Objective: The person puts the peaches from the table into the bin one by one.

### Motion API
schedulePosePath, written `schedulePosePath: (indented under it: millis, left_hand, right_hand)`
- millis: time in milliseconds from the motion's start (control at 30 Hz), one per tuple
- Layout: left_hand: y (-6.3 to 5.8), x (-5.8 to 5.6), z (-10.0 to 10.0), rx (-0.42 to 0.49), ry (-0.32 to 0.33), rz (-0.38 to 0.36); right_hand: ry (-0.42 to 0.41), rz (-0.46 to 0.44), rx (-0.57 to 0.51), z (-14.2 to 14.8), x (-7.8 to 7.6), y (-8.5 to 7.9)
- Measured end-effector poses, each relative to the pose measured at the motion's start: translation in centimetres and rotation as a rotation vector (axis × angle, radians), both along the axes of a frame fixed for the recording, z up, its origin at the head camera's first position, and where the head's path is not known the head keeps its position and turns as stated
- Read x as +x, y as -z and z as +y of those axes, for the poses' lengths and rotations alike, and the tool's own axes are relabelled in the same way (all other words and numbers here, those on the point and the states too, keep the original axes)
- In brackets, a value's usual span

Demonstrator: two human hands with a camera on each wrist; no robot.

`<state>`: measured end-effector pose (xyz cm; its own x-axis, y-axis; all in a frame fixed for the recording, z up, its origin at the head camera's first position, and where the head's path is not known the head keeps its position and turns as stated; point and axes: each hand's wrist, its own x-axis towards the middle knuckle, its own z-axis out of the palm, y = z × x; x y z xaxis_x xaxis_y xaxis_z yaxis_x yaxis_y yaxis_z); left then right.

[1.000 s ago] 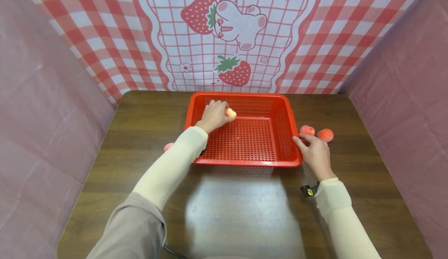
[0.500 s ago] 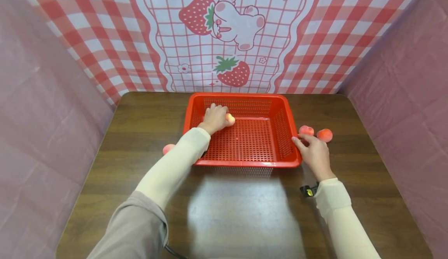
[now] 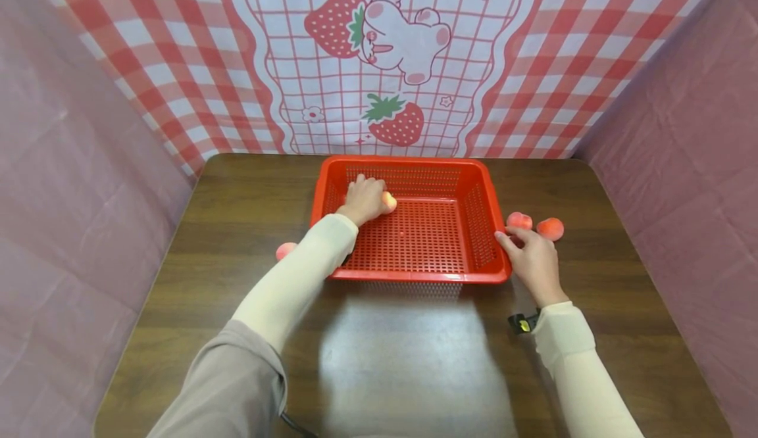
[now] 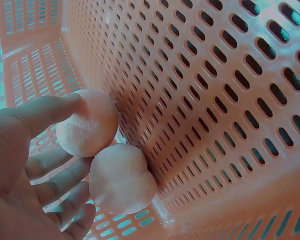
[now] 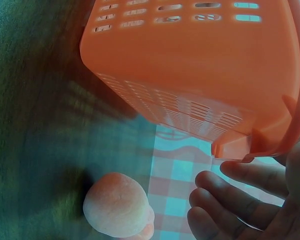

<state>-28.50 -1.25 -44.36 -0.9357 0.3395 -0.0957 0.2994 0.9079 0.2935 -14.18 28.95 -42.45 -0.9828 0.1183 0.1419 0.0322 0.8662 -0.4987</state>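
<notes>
Inside the red perforated plastic basket (image 3: 408, 277), at its left end, my left hand (image 3: 364, 200) grips a peach (image 3: 389, 202) between thumb and fingers. The left wrist view shows this held peach (image 4: 87, 125) right beside a second peach (image 4: 122, 179), which lies by the basket wall and is hidden by the hand in the head view. My right hand (image 3: 535, 260) pinches the basket's right rim, thumb on top and fingers (image 5: 252, 176) on the outer side. Two peaches, one pinkish (image 3: 519, 219) and one deeper orange (image 3: 551, 229), lie on the table just beyond that hand.
Another peach (image 3: 285, 250) lies left of the basket, partly behind my left sleeve. The wooden table (image 3: 616, 293) meets a red-and-white checked cloth (image 3: 521, 96) behind the basket. Pink cloth walls (image 3: 77, 162) close in both sides.
My left hand has dropped slightly lower into the basket with the peach, then stayed almost still. My right hand keeps its place on the rim.
</notes>
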Motion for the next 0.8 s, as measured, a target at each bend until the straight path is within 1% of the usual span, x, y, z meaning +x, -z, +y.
schedulePosePath:
  millis: [167, 200, 333, 400, 433, 600, 667, 800]
  left_hand:
    - [0.00, -0.13, 0.05, -0.015, 0.016, 0.013]
    - [0.21, -0.29, 0.03, -0.016, 0.022, 0.032]
    - [0.29, -0.36, 0.00, -0.032, 0.026, 0.043]
    - [0.28, -0.27, -0.04, -0.036, 0.030, 0.043]
    - [0.12, -0.10, -0.03, -0.041, 0.029, 0.032]
    - [0.06, 0.14, 0.01, -0.057, 0.034, 0.044]
    - [-0.01, 0.11, 0.04, -0.059, 0.030, 0.047]
    - [-0.38, 0.08, -0.04, -0.041, 0.019, 0.030]
  right_hand:
    - [0.002, 0.009, -0.003, -0.05, -0.03, -0.08]
    - [0.003, 0.010, -0.003, -0.06, -0.03, -0.08]
    - [0.002, 0.007, 0.001, -0.14, -0.01, -0.08]
    - [0.001, -0.002, -0.002, -0.14, 0.01, -0.09]
    - [0.002, -0.008, -0.005, -0.14, 0.02, -0.12]
    - [0.007, -0.038, -0.014, -0.09, 0.10, -0.26]
    - [0.010, -0.037, -0.014, -0.08, 0.09, -0.27]
    - [0.011, -0.020, -0.007, -0.09, 0.10, -0.16]
